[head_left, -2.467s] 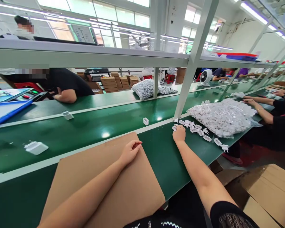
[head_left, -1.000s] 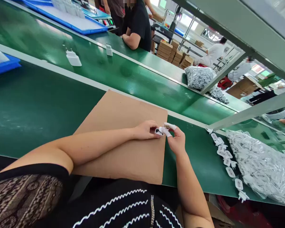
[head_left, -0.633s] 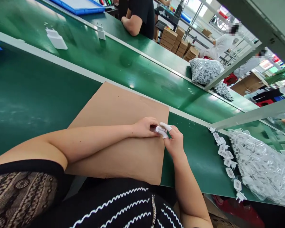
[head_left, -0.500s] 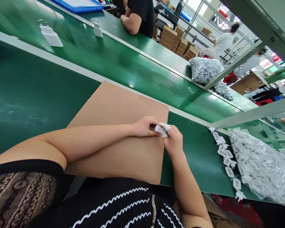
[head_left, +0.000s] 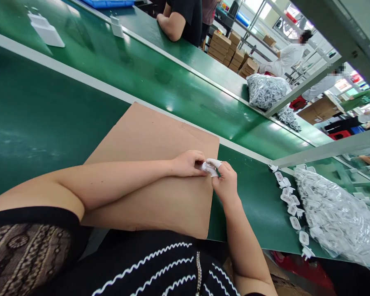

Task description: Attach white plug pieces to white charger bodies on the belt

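Observation:
Over the right side of a brown cardboard sheet (head_left: 160, 139), my two hands meet at a small white plastic part (head_left: 204, 166), mostly hidden by fingers. My left hand (head_left: 189, 163) pinches it from the left, with thumb and fingers closed. On the other side, my right hand (head_left: 225, 179) grips the same part between thumb and forefinger, both wearing white finger covers. Whether it is a charger plug piece like those lying to the right cannot be made out.
White plug pieces (head_left: 295, 223) lie in a row at right, beside a clear bag (head_left: 336, 213) of more. Beyond a pale rail, a green conveyor (head_left: 172, 86) carries white chargers (head_left: 47, 31). A metal post (head_left: 327, 148) stands at right. A co-worker's arm (head_left: 172, 26) rests across the line.
The two white chargers on the conveyor have moved left and away. My hands have stayed in almost the same place, still on the small white part.

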Available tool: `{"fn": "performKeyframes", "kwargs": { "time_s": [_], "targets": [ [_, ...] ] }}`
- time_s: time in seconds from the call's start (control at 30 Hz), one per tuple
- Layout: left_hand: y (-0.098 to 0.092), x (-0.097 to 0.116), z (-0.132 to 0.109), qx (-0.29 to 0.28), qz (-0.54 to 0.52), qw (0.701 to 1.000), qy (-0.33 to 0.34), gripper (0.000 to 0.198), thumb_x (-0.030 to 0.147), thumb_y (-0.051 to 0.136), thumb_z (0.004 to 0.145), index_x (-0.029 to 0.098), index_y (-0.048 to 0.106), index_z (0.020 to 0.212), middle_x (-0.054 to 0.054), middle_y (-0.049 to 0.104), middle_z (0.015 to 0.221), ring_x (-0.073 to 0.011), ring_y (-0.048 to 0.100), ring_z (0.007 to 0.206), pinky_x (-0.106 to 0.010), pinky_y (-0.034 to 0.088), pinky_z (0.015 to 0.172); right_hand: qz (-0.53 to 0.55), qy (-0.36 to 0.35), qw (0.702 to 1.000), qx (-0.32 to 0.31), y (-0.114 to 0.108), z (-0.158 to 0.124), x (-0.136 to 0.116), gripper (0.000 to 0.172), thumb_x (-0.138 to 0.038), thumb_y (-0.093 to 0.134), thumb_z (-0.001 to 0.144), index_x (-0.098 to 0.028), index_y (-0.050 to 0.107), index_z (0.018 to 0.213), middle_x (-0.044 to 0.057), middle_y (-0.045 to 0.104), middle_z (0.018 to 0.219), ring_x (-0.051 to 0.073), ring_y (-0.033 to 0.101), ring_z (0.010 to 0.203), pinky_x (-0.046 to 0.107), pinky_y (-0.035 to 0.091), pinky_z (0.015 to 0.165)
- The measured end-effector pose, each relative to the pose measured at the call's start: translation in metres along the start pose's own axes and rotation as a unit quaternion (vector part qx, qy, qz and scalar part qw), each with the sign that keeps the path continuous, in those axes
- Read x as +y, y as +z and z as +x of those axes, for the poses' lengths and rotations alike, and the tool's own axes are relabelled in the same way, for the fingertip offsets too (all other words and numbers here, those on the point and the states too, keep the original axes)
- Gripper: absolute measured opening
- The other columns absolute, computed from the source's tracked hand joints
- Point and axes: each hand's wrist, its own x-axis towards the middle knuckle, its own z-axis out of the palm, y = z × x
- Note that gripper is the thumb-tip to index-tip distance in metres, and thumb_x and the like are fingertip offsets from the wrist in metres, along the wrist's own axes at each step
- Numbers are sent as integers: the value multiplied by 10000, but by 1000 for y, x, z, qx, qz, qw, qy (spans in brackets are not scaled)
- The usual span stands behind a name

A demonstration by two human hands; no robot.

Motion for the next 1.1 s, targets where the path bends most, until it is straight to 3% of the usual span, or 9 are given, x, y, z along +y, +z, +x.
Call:
{"fn": "performKeyframes", "kwargs": {
  "time_s": [0.2, 0.37, 0.53, 0.63, 0.7, 0.8, 0.87, 0.93, 1.1],
  "targets": [
    [-2, 2, 0, -5, -18, 1000, -23, 321, 476, 824, 796, 176, 715, 831, -29, 643, 868, -183, 609, 839, -288, 470, 722, -40, 14, 999, -24, 1, -2, -1, 423, -38, 532, 845, -233, 778, 1129, 60, 797, 970, 224, 696, 884, 322, 575, 765],
    [-1, 3, 0, -8, -2, 1000, -22, 332, 493, 804, 808, 174, 727, 862, -27, 624, 861, -178, 596, 812, -290, 455, 719, -60, 82, 994, -29, 3, -1, -1, 366, -72, 575, 801, -234, 798, 1042, 52, 782, 890, 214, 683, 806, 294, 542, 713],
    [2, 4, -1, 3, 33, 999, -15, 360, 521, 776, 818, 168, 724, 860, -28, 619, 833, -165, 577, 761, -284, 438, 693, -59, 105, 992, 23, 14, -8, -3, 412, -77, 560, 749, -239, 796, 1046, 42, 749, 816, 205, 662, 767, 277, 524, 687],
    [5, 2, -1, 6, 38, 999, -9, 389, 551, 771, 819, 166, 721, 854, -33, 642, 836, -172, 594, 768, -287, 454, 701, -4, 101, 992, 75, 25, -15, 0, 345, -129, 559, 807, -232, 791, 1040, 52, 743, 815, 217, 674, 784, 307, 553, 712],
    [7, 1, 0, 0, 28, 1000, -6, 388, 553, 763, 832, 171, 733, 893, -36, 668, 845, -179, 613, 779, -292, 475, 718, 69, 137, 983, 103, 31, -18, 4, 296, -212, 603, 861, -232, 774, 1102, 58, 765, 882, 224, 706, 836, 337, 582, 776],
    [6, -7, 9, 6, 20, 999, -30, 400, 507, 797, 799, 175, 752, 1019, -45, 721, 885, -194, 646, 793, -297, 509, 726, 222, 216, 939, 150, 40, -18, 14, 499, -387, 671, 898, -208, 651, 1364, 105, 777, 1139, 229, 738, 959, 382, 601, 882],
    [-5, -16, 23, 42, 42, 996, -64, 432, 437, 820, 755, 170, 750, 1087, -51, 747, 930, -202, 665, 810, -302, 528, 747, 279, 266, 905, 178, 44, -17, 23, 646, -473, 668, 895, -171, 562, 1457, 154, 733, 1269, 217, 733, 916, 376, 608, 830],
    [-25, -26, 41, 88, 78, 988, -96, 440, 380, 806, 742, 164, 741, 1120, -56, 758, 967, -206, 672, 827, -309, 536, 780, 292, 304, 887, 188, 47, -15, 32, 690, -522, 656, 887, -141, 552, 1452, 178, 711, 1290, 194, 706, 821, 354, 596, 741],
    [-91, -44, 80, 214, 180, 944, -173, 373, 341, 743, 783, 167, 718, 1111, -89, 751, 1028, -239, 662, 899, -340, 506, 849, 295, 328, 883, 162, 52, -13, 41, 644, -548, 660, 869, -143, 622, 1368, 133, 744, 1157, 185, 678, 767, 354, 576, 745]
  ]
}}
